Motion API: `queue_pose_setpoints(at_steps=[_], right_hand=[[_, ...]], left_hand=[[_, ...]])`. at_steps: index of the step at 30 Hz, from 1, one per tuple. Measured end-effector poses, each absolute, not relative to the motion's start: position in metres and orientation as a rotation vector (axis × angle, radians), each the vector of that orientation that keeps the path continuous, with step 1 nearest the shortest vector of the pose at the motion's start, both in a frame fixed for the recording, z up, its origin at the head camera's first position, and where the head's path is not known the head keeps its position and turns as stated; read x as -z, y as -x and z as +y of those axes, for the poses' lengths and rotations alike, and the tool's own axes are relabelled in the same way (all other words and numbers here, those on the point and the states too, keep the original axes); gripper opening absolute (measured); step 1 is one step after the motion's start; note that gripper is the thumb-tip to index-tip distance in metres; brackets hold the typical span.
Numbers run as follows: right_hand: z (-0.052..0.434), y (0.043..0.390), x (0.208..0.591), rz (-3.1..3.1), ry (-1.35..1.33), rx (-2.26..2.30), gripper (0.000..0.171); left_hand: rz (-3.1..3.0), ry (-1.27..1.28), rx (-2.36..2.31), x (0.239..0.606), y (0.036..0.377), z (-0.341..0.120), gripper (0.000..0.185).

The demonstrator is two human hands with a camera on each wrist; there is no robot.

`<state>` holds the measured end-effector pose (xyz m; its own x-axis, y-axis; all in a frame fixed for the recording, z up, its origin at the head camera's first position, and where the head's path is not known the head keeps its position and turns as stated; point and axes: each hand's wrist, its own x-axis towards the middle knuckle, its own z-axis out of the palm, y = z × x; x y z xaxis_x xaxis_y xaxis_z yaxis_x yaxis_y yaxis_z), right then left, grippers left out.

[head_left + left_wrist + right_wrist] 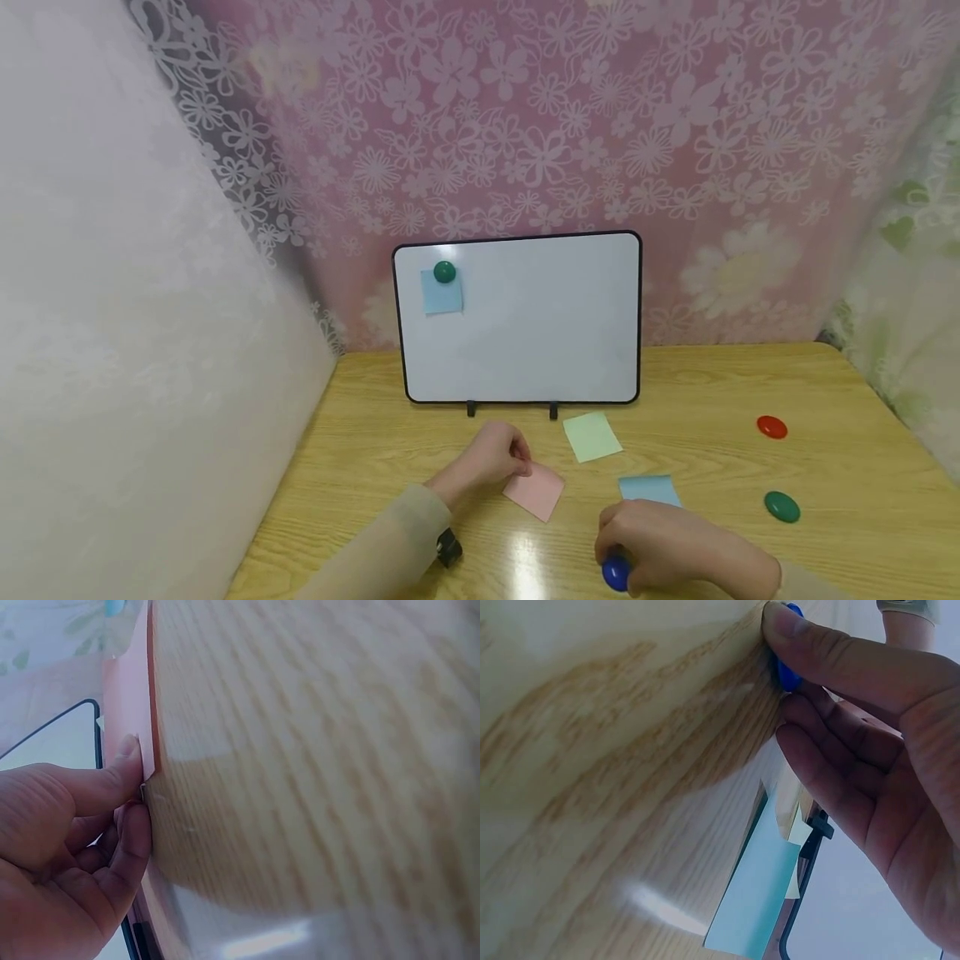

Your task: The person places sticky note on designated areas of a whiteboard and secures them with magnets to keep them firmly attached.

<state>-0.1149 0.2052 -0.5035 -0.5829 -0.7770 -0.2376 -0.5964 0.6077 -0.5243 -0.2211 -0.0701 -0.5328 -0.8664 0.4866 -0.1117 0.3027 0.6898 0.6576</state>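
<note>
My left hand [491, 461] pinches the near corner of a pink sticky note [535, 491] lying on the wooden table [360, 467]; the left wrist view shows thumb and forefinger [133, 825] closed on the pink note's edge [127, 712]. Near the table's front, my right hand [660, 546] curls its fingers over a blue round magnet [615, 572], seen under the fingertips [795, 630] as a blue magnet [786, 675]. A light blue note [649, 489] lies just beyond the right hand, and a pale green note [592, 436] beyond that.
A whiteboard [540, 333] stands upright at the back with a blue note [442, 296] held by a green magnet [444, 272]. A red magnet [772, 427] and a green magnet [782, 506] lie at the right. Patterned curtains close off the back and sides.
</note>
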Motion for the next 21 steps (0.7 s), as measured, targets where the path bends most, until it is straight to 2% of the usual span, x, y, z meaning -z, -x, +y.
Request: queue_pose_setpoints(at_steps=[12, 21], right_hand=[[0.2027, 0.1150, 0.5039, 2.379, 1.051, 0.564, 0.035], [0.2070, 0.1149, 0.5001, 2.395, 1.191, 0.587, 0.034]], left_hand=[[2.643, -0.640, -0.928, 0.5359, 0.2212, -0.0721, 0.021], [2.615, -0.624, -0.966, 0.5359, 0.2211, -0.0734, 0.019]])
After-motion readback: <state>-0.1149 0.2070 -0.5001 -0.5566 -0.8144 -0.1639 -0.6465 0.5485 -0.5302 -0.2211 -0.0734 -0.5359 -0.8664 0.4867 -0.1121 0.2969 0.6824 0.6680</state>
